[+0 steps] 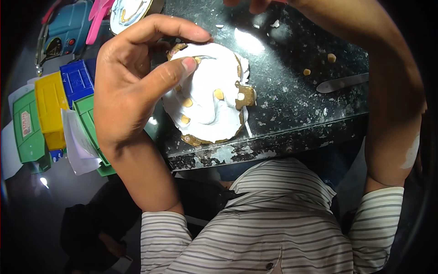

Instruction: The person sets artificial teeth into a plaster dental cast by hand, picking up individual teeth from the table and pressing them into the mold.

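Found a white-coated piece lying flat on the dark, scuffed worktop, near its front edge, with brown material showing along parts of the rim and jutting out as a brown lobe on the right. Noted several yellow bits set in the coating, mostly toward the left and centre. Observed the left hand at the upper left of the piece, thumb and forefinger spread well apart, thumb tip just at one bit, forefinger tip by the far edge; unable to tell the contact of the remaining fingers, largely hidden. Recorded the right hand beyond the piece, toward its upper right, mostly cut off by the upper border; unable to tell its opening or hold. Located two loose yellow pieces and a flat, pale blade on the worktop, right of the piece. Logged a round, white-topped item and a pink implement to its upper left. Sighted blue, yellow and green containers farther left, with pale sheets alongside.
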`<state>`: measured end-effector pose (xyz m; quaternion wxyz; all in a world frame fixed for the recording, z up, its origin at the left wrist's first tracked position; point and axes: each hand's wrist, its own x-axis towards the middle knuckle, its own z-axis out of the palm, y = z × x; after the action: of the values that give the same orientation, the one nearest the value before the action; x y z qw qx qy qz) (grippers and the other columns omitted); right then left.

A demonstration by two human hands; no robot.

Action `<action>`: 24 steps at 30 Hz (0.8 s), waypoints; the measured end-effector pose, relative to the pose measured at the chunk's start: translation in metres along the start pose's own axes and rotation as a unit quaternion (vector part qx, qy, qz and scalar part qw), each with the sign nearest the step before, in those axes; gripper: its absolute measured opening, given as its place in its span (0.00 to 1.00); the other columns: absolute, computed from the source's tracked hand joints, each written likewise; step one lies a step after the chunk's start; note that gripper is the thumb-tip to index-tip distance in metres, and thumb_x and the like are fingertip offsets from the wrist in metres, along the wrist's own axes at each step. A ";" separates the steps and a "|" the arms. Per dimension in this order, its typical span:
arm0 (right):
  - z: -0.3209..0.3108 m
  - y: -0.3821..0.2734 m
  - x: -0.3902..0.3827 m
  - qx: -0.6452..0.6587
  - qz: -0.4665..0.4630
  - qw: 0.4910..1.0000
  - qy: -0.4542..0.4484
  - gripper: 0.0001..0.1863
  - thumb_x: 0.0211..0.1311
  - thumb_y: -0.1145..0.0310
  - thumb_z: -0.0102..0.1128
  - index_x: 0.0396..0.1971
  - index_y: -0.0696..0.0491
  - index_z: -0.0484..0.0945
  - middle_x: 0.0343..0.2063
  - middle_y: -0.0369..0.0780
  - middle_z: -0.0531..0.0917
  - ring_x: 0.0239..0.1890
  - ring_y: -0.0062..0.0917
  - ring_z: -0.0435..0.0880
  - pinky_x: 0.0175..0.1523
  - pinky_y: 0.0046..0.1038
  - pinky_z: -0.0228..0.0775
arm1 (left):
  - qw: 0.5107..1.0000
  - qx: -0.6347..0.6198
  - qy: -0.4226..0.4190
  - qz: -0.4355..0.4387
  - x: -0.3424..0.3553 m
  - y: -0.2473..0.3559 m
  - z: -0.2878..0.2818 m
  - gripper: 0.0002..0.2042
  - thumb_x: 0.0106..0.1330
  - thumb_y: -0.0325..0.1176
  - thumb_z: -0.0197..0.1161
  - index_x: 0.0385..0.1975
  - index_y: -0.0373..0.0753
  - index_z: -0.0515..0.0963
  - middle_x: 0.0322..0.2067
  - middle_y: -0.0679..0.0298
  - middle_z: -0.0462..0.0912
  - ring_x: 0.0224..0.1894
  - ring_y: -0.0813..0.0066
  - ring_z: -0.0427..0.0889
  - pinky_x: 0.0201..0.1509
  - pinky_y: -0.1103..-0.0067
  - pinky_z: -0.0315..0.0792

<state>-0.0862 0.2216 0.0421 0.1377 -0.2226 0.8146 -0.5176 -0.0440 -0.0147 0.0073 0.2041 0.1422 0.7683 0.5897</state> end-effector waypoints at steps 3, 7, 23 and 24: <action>-0.001 -0.001 0.000 -0.002 -0.005 1.000 0.001 0.04 0.64 0.80 0.67 0.38 0.62 0.83 0.29 0.37 0.87 0.32 0.15 0.84 0.39 0.17 0.78 | 0.999 0.047 0.015 0.010 -0.002 0.001 0.000 0.13 0.58 0.18 0.66 0.44 0.26 0.81 0.46 0.47 0.84 0.53 0.62 0.83 0.62 0.71 0.72; -0.009 0.000 0.007 -0.002 -0.009 1.000 -0.001 0.05 0.64 0.80 0.67 0.38 0.62 0.83 0.29 0.37 0.87 0.32 0.15 0.84 0.39 0.18 0.78 | 0.994 0.099 0.023 0.028 -0.003 0.006 0.002 0.13 0.58 0.18 0.66 0.44 0.25 0.82 0.46 0.47 0.85 0.52 0.62 0.83 0.61 0.72 0.72; -0.007 -0.010 0.004 -0.026 -0.020 0.999 0.002 0.06 0.62 0.79 0.69 0.38 0.62 0.83 0.29 0.38 0.86 0.31 0.16 0.83 0.39 0.19 0.78 | 0.978 0.190 0.043 0.074 -0.011 0.009 0.000 0.13 0.66 0.17 0.62 0.49 0.23 0.82 0.44 0.49 0.88 0.49 0.63 0.87 0.59 0.74 0.76; -0.007 -0.009 0.003 -0.028 -0.020 0.999 0.003 0.06 0.62 0.79 0.69 0.38 0.62 0.83 0.29 0.38 0.86 0.31 0.16 0.83 0.39 0.19 0.78 | 0.983 0.159 0.048 0.076 -0.009 0.008 0.000 0.12 0.68 0.17 0.60 0.49 0.23 0.81 0.44 0.49 0.88 0.49 0.64 0.87 0.58 0.74 0.77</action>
<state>-0.0895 0.2222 0.0535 0.1190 -0.2409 0.8244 -0.4982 -0.0362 -0.0170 0.0164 0.0962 0.2025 0.8480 0.4802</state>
